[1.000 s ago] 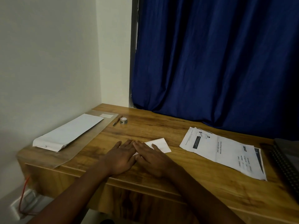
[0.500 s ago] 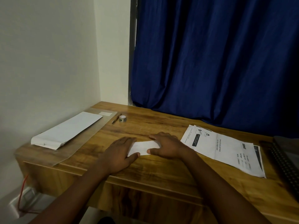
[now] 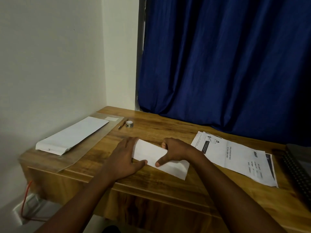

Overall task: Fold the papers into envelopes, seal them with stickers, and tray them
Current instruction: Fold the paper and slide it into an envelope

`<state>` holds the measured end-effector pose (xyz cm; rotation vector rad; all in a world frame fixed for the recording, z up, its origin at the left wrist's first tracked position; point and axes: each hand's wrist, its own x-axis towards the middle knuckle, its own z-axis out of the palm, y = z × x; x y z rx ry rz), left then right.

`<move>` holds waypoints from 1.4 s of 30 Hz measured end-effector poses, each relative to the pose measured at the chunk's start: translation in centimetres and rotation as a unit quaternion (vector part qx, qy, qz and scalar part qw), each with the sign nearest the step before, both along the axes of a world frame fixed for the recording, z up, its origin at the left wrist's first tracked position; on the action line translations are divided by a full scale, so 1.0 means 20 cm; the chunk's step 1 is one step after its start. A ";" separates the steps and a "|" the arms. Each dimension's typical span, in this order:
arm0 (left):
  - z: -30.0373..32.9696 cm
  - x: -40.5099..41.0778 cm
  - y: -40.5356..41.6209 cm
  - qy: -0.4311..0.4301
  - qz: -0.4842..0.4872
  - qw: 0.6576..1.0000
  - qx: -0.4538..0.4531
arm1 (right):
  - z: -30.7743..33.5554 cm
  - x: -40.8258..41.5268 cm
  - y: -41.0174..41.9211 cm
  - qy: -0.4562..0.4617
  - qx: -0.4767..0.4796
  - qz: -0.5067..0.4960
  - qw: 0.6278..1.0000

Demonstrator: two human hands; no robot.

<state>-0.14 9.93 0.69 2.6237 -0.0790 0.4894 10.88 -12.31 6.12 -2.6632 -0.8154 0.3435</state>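
Currently, folded paper (image 3: 151,153) pinned flat on tabletop (image 3: 168,132) by left hand (image 3: 123,158), fingers spread, and right hand (image 3: 176,151), thumb and fingers closed across it; crease best pressed outward evenly.

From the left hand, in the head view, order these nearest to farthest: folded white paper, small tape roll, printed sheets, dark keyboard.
1. Folded white paper: under the left hand.
2. Small tape roll: behind it.
3. Printed sheets: rightward.
4. Dark keyboard: far right edge.

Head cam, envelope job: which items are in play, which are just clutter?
In play: folded paper, left hand, right hand, printed sheets, sticker roll, tray, white envelope.
Clutter: pen, keyboard, curtain.
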 end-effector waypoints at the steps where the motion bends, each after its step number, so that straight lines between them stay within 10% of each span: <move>1: 0.00 0.00 0.00 0.001 0.000 1.000 0.000 | 0.00 -0.01 0.00 0.007 0.001 -0.009 1.000; 13: -0.01 0.01 0.00 0.029 0.028 0.999 -0.027 | 0.01 -0.08 -0.01 0.099 0.128 -0.029 0.986; 17: -0.01 0.00 0.00 0.018 0.015 0.995 -0.093 | -0.03 -0.09 -0.04 0.243 0.316 -0.100 0.911; 22: -0.01 -0.01 0.00 -0.009 0.002 0.999 0.048 | -0.08 -0.09 -0.06 0.314 0.433 -0.145 0.833; 32: 0.11 -0.05 0.08 0.017 -0.039 0.999 -0.019 | -0.14 -0.02 -0.06 0.251 0.507 -0.153 0.811; 37: 0.31 0.00 0.44 -0.017 0.111 0.993 0.045 | -0.17 0.00 -0.06 0.239 0.496 -0.141 0.823; 42: 0.33 0.03 0.81 0.134 0.292 0.937 0.139 | -0.17 0.02 -0.06 0.233 0.494 -0.130 0.828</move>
